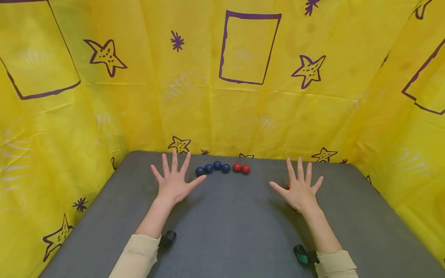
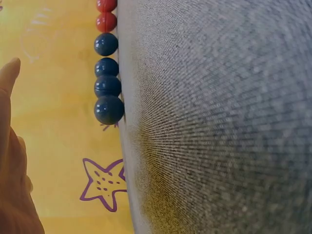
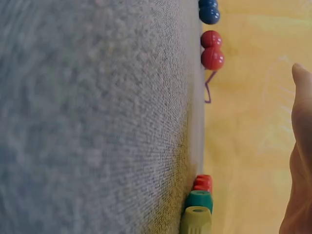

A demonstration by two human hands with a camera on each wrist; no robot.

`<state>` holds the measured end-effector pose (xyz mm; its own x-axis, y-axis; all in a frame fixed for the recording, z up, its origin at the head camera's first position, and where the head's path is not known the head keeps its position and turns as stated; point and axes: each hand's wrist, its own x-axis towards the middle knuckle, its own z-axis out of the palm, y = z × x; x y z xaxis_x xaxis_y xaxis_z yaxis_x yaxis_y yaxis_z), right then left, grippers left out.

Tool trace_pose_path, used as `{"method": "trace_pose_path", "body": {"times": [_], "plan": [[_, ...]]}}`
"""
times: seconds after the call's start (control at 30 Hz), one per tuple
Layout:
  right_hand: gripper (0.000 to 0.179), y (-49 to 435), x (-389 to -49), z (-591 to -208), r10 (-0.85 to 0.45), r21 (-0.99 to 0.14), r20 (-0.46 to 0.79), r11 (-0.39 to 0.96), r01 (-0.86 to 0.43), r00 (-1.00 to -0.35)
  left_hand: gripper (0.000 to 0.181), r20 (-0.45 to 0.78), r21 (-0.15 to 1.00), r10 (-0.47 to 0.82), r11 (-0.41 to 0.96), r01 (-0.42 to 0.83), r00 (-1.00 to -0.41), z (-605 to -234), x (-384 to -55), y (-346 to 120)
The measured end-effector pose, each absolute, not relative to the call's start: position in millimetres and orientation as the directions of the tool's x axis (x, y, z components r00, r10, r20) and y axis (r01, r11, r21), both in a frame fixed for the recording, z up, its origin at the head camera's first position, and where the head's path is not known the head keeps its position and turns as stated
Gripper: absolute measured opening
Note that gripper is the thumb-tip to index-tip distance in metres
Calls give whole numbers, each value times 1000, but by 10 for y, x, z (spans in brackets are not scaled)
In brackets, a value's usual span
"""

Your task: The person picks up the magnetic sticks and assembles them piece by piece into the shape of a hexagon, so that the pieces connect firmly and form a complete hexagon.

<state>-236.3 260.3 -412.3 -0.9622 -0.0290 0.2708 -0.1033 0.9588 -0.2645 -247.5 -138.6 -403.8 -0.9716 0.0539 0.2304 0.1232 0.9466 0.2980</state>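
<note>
Red piece [image 1: 288,187], head view: mostly hidden behind right grip [image 1: 301,191]; blue balls [image 1: 217,165] near left grip [image 1: 173,186]; both released.

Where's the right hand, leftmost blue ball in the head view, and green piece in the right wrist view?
Right hand [image 1: 301,190]: head view, back of hand.
Leftmost blue ball [image 1: 199,171]: head view, visible face.
Green piece [image 3: 200,201]: right wrist view, visible side.

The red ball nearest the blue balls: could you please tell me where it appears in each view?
Head: the red ball is slightly right of and below the centre.
Left wrist: the red ball is near the top, left of centre.
Right wrist: the red ball is high, right of centre.
Shared landmark: the nearest blue ball, next to it throughout.
</note>
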Motion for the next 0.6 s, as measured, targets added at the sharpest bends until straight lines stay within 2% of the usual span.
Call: {"method": "trace_pose_path", "body": {"times": [0.17, 0.37, 0.6], "plan": [[100, 2640, -2350, -4112, -31, -304, 262, 946, -113, -964, 101, 230, 306, 64, 943, 134, -971, -4037, -2482, -1398], [99, 2722, -2359, -4103, -24, -397, 232, 910, -117, -973, 99, 250, 374, 101, 907, 192, -963, -4026, -2513, -1397], [93, 2906, -2394, -4074, -51, -572, 197, 805, -157, -979, 93, 268, 551, 135, 791, 267, -954, -4003, -2546, -1375]]}}
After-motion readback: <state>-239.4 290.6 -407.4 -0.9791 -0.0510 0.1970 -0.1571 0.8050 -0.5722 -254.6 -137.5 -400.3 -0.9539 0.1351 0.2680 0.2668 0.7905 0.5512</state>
